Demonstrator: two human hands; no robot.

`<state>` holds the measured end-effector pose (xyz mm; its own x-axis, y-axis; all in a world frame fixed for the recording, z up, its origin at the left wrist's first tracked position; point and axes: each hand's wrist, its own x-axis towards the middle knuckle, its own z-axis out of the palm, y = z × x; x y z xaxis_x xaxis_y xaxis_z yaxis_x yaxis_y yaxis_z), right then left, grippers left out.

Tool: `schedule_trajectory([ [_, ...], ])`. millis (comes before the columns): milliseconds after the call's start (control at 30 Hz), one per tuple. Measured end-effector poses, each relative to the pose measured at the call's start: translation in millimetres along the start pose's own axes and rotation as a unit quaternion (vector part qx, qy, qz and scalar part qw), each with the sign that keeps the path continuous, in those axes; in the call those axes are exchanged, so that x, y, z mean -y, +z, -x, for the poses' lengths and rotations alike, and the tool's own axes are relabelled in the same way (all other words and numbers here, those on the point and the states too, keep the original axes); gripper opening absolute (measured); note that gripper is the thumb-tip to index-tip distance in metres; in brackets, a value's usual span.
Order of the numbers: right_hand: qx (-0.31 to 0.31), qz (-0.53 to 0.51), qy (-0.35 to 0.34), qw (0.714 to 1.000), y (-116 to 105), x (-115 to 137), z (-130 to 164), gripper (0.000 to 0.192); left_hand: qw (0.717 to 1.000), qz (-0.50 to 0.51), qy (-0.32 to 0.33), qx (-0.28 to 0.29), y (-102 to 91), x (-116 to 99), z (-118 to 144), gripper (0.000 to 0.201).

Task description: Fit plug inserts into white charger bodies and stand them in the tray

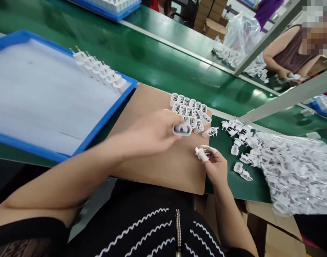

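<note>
My left hand [155, 134], slightly blurred, is closed round a white charger housing [182, 129] whose open end faces up, over the brown cardboard sheet [152, 167]. Several more open housings [189, 112] stand in rows just beyond it, with circuit parts showing inside. To the right, my right hand [216, 166] pinches a white plug cap with metal pins [201, 154] between thumb and fingertips; some fingertips wear pale covers. Near that hand lies a housing with a pinned cap at its mouth [210, 132].
A blue-rimmed tray [92, 137] on the left holds a row of white chargers with pins [99, 71]. Loose plug caps [238, 139] and a full plastic bag of them [300, 171] lie right. A metal post [276, 92] rises beyond. A co-worker [289, 53] handles white parts across the bench.
</note>
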<state>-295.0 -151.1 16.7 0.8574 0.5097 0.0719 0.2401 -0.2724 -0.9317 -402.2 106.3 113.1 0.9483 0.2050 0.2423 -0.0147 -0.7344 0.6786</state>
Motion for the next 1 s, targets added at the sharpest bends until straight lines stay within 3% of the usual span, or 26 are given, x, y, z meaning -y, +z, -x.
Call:
schedule_trajectory([
  [67, 0.016, -0.088, 0.052, 0.995, 2, 9, -3, 0.04, 0.998, 0.012, 0.027, 0.051, 25.5, 4, 27, 0.021],
  [133, 0.047, -0.131, 0.074, 0.988, 2, 17, -4, 0.035, 0.997, 0.016, 0.03, 0.069, 51.6, 17, 41, 0.023],
  [200, 0.084, -0.14, 0.068, 0.984, 3, 24, -5, 0.024, 0.996, 0.031, 0.024, 0.075, 71.8, 30, 44, 0.024],
  [300, 0.135, -0.115, 0.023, 0.984, 5, 35, -5, 0.023, 0.994, 0.093, 0.001, 0.055, 87.1, 42, 44, 0.037],
  [367, 0.128, -0.035, -0.042, 0.99, 8, 44, -5, 0.023, 0.989, 0.145, -0.015, 0.034, 90.2, 47, 44, 0.042],
  [433, 0.098, 0.108, -0.15, 0.978, 13, 53, -6, 0.018, 0.982, 0.186, -0.017, 0.028, 91.2, 50, 45, 0.029],
  [533, 0.082, 0.3, -0.314, 0.897, 23, 64, -12, 0.018, 0.977, 0.21, -0.013, 0.031, 92.2, 54, 44, 0.018],
  [600, 0.108, 0.367, -0.366, 0.848, 30, 69, -17, 0.02, 0.977, 0.21, -0.017, 0.032, 92.8, 55, 44, 0.021],
  [733, 0.163, 0.43, -0.37, 0.807, 41, 76, -25, 0.028, 0.977, 0.209, -0.025, 0.044, 92.6, 56, 42, 0.011],
  [900, 0.186, 0.432, -0.369, 0.801, 43, 80, -25, 0.028, 0.974, 0.22, -0.026, 0.05, 90.0, 56, 42, 0.017],
  [1000, 0.149, 0.429, -0.368, 0.811, 40, 81, -23, 0.025, 0.974, 0.216, -0.03, 0.056, 88.8, 56, 42, 0.015],
])
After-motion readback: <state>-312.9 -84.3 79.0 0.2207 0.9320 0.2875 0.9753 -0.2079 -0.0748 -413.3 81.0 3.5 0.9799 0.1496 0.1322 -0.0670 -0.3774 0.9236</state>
